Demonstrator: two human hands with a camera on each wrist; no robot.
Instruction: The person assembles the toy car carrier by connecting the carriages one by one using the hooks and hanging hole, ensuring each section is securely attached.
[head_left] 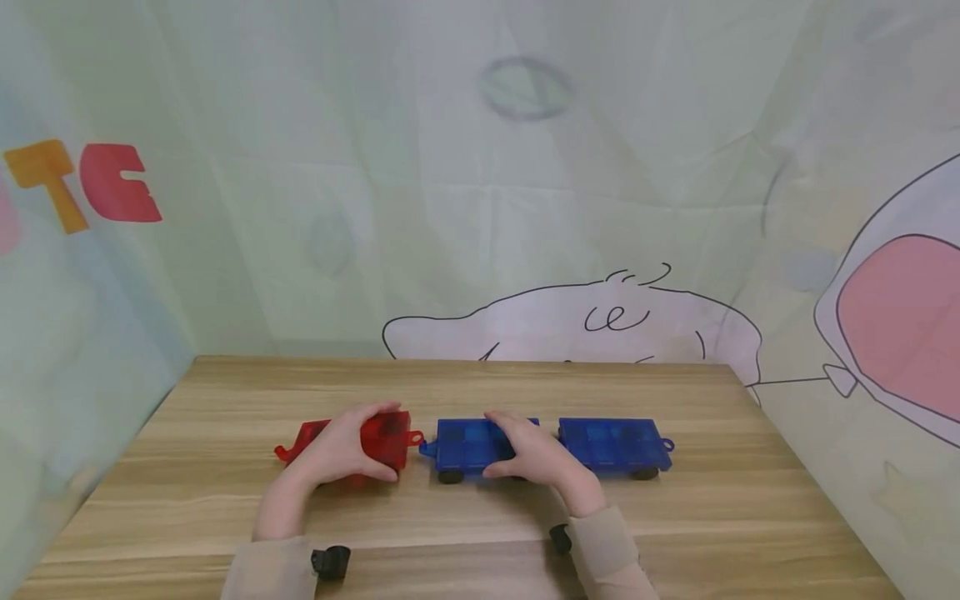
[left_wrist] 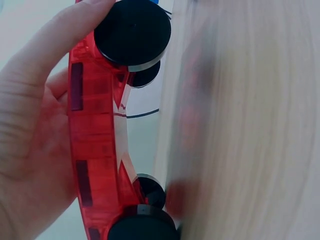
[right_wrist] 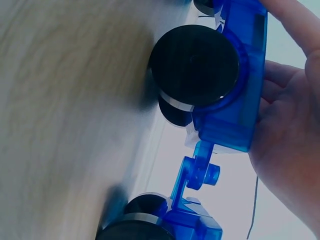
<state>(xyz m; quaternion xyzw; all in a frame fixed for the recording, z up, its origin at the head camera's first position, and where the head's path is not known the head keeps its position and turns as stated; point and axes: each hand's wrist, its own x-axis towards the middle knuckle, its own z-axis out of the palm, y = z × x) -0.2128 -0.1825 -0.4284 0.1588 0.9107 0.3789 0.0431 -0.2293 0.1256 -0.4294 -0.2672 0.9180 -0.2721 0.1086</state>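
In the head view my left hand (head_left: 333, 452) grips a translucent red toy train car (head_left: 387, 440) from above, thumb on the near side and fingers over the far side. Black wheels (left_wrist: 132, 32) show under it in the left wrist view, close over the wood. A ring (head_left: 416, 437) on its right end sits right by the hook (head_left: 427, 449) of a translucent blue car (head_left: 459, 446). That middle car is held by my right hand (head_left: 542, 457), thumb near, fingers far. Behind it, a hook-and-peg coupling (right_wrist: 197, 172) joins it to a second blue car (head_left: 611, 443).
The cars stand in a row across a wood-grain table (head_left: 465, 533). A printed cloth backdrop (head_left: 315, 208) hangs behind the table and along both sides. Small black devices (head_left: 331, 563) are worn at both wrists.
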